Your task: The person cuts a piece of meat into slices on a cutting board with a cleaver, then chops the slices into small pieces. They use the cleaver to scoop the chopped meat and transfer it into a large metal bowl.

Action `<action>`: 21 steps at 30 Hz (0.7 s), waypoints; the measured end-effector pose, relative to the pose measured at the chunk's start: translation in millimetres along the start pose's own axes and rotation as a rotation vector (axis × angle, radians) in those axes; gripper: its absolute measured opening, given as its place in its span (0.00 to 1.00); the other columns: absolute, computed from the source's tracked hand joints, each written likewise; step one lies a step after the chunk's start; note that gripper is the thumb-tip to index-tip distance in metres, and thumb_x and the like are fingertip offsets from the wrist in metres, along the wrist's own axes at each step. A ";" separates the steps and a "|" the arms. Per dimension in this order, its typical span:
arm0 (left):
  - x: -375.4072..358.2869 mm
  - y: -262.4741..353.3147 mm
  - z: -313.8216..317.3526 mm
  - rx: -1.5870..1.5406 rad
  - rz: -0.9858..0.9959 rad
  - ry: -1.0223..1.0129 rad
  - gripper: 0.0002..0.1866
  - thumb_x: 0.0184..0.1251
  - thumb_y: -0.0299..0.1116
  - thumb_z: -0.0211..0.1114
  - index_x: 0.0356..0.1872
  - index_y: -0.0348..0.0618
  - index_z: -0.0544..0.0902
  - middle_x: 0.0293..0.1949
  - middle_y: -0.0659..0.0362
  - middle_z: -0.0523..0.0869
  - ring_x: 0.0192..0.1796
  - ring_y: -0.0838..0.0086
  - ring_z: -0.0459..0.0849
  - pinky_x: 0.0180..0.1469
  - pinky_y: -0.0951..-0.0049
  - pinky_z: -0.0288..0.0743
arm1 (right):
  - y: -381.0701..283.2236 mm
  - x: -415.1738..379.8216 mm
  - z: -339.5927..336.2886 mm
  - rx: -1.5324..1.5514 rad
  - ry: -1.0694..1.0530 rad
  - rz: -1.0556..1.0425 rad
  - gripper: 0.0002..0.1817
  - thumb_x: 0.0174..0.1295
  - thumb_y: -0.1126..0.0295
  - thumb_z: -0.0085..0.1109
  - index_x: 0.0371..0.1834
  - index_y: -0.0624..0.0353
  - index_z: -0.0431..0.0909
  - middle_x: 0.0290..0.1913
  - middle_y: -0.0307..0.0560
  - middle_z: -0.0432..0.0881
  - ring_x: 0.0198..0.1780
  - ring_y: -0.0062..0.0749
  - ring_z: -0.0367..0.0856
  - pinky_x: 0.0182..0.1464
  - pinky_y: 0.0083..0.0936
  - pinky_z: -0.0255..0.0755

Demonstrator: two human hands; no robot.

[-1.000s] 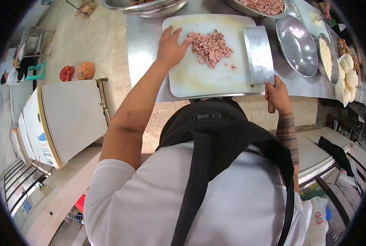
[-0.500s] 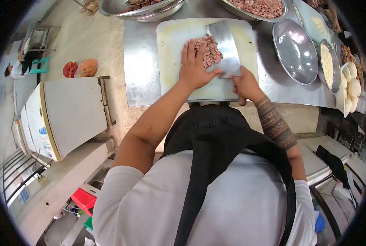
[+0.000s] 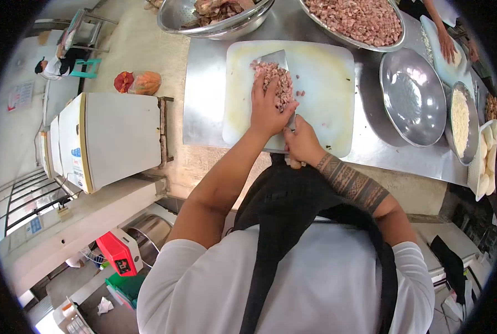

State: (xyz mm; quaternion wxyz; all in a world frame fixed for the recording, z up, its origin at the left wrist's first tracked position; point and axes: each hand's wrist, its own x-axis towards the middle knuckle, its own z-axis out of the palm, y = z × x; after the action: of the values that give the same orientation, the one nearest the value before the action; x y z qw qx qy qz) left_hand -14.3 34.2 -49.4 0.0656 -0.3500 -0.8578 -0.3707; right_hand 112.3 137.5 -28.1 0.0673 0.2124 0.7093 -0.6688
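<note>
A pile of diced meat (image 3: pixel 283 88) rests on the white cutting board (image 3: pixel 326 72), mostly covering the blade of a wide cleaver (image 3: pixel 277 58). The blade's tip shows above the pile and its heel shows below. My left hand (image 3: pixel 267 110) lies on the meat's left side, fingers spread and thumb reaching toward the blade's heel. Close beside it, my right hand (image 3: pixel 304 143) is wrapped round the cleaver's handle at the board's near edge. A few loose bits of meat lie to the right of the pile.
Behind the board stand a colander (image 3: pixel 176 22) of larger meat pieces and a bowl (image 3: pixel 396 45) of diced meat. To the right are a shiny metal bowl (image 3: pixel 412 97), a bowl of pale shreds (image 3: pixel 460 122) and a tray of pale pieces (image 3: pixel 476 183). Another person's hand (image 3: pixel 446 47) works at the far right.
The cleaver has moved left from beside the pile, and the meat now covers much of its blade. My right hand has come close to my left. The view has shifted.
</note>
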 end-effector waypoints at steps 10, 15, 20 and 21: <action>129.5 81.8 15.9 -0.077 0.263 0.166 0.46 0.62 0.50 0.79 0.78 0.43 0.69 0.80 0.33 0.59 0.80 0.35 0.62 0.79 0.42 0.57 | -85.4 11.3 -104.7 -0.007 0.179 -0.155 0.10 0.73 0.72 0.61 0.46 0.67 0.72 0.30 0.53 0.84 0.24 0.37 0.87 0.28 0.36 0.80; 256.3 115.8 71.1 -0.098 0.314 0.216 0.43 0.64 0.57 0.76 0.75 0.43 0.74 0.77 0.30 0.65 0.79 0.34 0.64 0.79 0.41 0.59 | -143.6 58.5 -203.8 -0.004 0.255 -0.163 0.10 0.72 0.72 0.58 0.50 0.66 0.73 0.26 0.43 0.80 0.22 0.29 0.81 0.25 0.31 0.77; 332.9 123.8 121.9 0.043 0.326 0.098 0.45 0.66 0.64 0.71 0.74 0.41 0.75 0.76 0.28 0.66 0.78 0.33 0.65 0.79 0.39 0.60 | -105.4 33.0 -252.1 0.028 0.151 -0.101 0.09 0.72 0.73 0.60 0.50 0.65 0.74 0.25 0.40 0.79 0.22 0.26 0.80 0.24 0.29 0.75; 343.4 122.7 127.0 0.044 0.368 0.077 0.44 0.66 0.62 0.72 0.76 0.43 0.73 0.76 0.28 0.65 0.79 0.31 0.61 0.80 0.40 0.58 | -97.9 13.2 -251.1 0.092 0.137 -0.045 0.09 0.73 0.72 0.59 0.50 0.66 0.74 0.26 0.41 0.80 0.23 0.25 0.81 0.25 0.28 0.76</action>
State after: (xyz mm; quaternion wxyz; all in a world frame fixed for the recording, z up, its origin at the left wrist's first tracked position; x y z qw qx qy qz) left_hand -172.3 369.2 59.7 0.1728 -0.4851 -0.7841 -0.3466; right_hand 109.6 384.2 81.2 -0.0063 0.2448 0.6852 -0.6859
